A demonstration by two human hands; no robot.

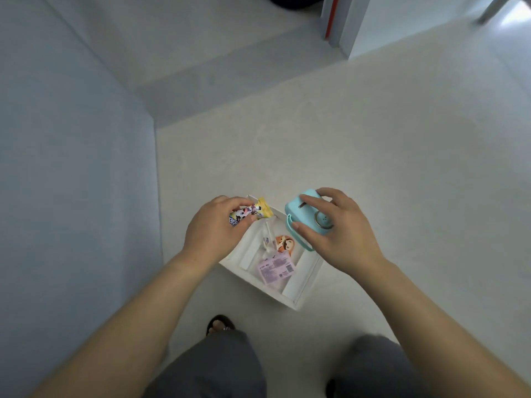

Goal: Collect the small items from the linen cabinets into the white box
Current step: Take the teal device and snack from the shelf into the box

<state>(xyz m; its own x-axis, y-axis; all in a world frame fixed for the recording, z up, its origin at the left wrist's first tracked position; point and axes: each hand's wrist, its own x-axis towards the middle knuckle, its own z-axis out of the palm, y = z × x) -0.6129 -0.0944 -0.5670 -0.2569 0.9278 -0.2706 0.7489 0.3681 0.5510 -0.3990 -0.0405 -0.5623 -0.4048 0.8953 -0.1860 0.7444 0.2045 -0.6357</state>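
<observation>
On the pale floor (pixel 373 156), seen from above, a white box (pixel 309 278) sits open-topped just ahead of the person's feet, with a blue-grey wall (pixel 71 168) running along the left side of the view. Both bare forearms reach forward and down over the box. Grey trouser legs (pixel 218 366) and one dark sandal (pixel 219 323) fill the lower edge.

Right hand (pixel 342 234): fingers spread and curled over a mint-green case (pixel 296 214) with a side strap and a metal ring on its face; the case is gripped from above and held over the box's far right corner.

Left hand (pixel 212 228): closed on a yellow snack packet (pixel 260 212) printed with a cartoon cow, pinched between thumb and fingers above the box's far left corner.

Box contents, lying flat on the bottom: a pink sachet (pixel 277 268) with printed text near the middle; an orange cartoon figure (pixel 283 243), possibly a sticker or small pouch, just beyond it; and a thin white stick-like item (pixel 268 235) in clear wrapping to the left of the figure, too blurred to identify.
</observation>
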